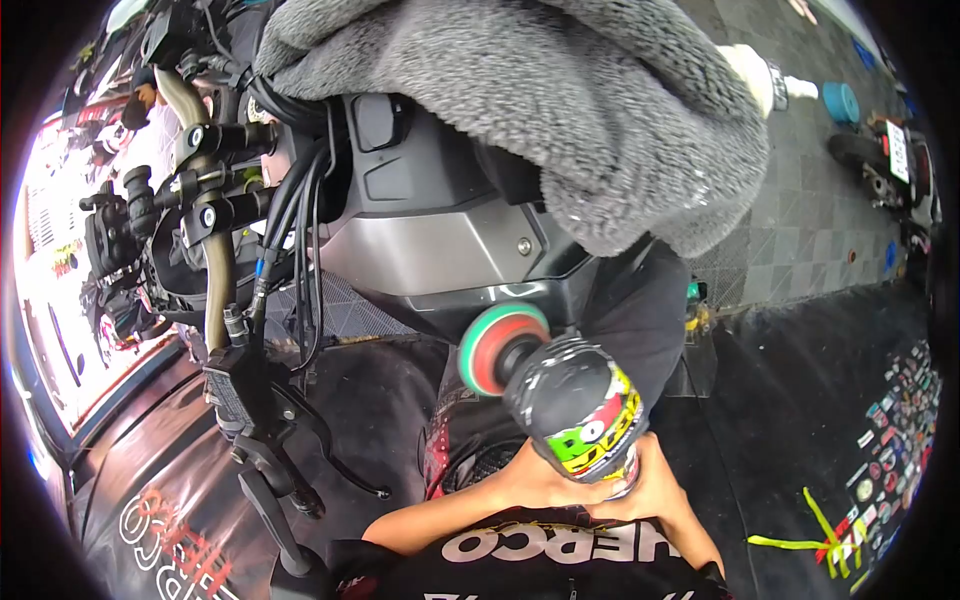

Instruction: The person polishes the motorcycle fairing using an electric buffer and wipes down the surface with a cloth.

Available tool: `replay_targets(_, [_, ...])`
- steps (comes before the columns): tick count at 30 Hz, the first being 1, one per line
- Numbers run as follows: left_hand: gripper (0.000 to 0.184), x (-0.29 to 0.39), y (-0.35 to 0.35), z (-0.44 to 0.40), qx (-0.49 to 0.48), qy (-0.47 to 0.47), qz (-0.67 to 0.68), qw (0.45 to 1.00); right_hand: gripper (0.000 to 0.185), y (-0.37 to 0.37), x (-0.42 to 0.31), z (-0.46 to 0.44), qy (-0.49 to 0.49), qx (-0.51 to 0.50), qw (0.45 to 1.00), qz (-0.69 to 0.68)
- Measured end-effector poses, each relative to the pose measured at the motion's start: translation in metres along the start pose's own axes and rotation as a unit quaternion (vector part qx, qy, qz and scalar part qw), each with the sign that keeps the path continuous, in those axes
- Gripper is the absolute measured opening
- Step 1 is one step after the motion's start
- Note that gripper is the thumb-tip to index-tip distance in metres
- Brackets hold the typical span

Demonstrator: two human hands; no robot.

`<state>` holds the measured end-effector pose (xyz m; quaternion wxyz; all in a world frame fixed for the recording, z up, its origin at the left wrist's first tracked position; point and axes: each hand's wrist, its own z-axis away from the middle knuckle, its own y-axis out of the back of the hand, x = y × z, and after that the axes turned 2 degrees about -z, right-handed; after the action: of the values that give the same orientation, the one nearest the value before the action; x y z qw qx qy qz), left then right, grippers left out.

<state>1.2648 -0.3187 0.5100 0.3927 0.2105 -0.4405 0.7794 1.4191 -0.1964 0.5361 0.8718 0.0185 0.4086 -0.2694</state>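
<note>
A black polisher (570,385) with a bright sticker on its body is held in front of my chest by both hands. My left hand (560,478) is closed around its near end from the left. From the right, my right hand (652,478) wraps the same end. The round green-and-red pad (497,345) points forward and left, close to the lower edge of a motorcycle's dark glossy panel (455,300). Whether pad and panel touch, I cannot tell. Beyond lies a grey-silver panel (430,250), and a thick grey towel (600,110) drapes over the bodywork.
At left are the motorcycle's handlebar (215,270), a lever (340,460) and cables. A white bottle (755,78) shows beside the towel. Another motorcycle (880,165) stands at far right on the tiled floor. A person (150,115) is in the background at upper left.
</note>
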Motion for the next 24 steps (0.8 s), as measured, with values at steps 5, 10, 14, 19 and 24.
replay_targets(5, [0.061,-0.009,0.006,-0.001,-0.025,0.005,0.007,1.0,0.071,0.001,0.015,0.003,0.002,-0.011,0.999,0.041])
replay_targets(10, [0.062,-0.008,-0.001,-0.006,-0.004,-0.06,-0.002,0.998,0.072,0.007,0.003,0.0,0.003,-0.029,1.0,-0.008])
replay_targets(14, [0.06,-0.024,-0.004,-0.007,-0.002,-0.072,-0.01,0.997,0.069,0.007,0.014,-0.003,0.034,-0.025,0.999,-0.029])
replay_targets(19, [0.057,-0.023,-0.013,-0.013,0.069,-0.092,-0.004,0.993,0.076,0.007,0.016,-0.01,0.039,-0.048,0.997,-0.041])
replay_targets(24, [0.061,-0.001,0.011,-0.028,-0.017,-0.171,-0.055,0.984,0.085,0.027,0.021,-0.04,0.132,-0.211,0.967,-0.051])
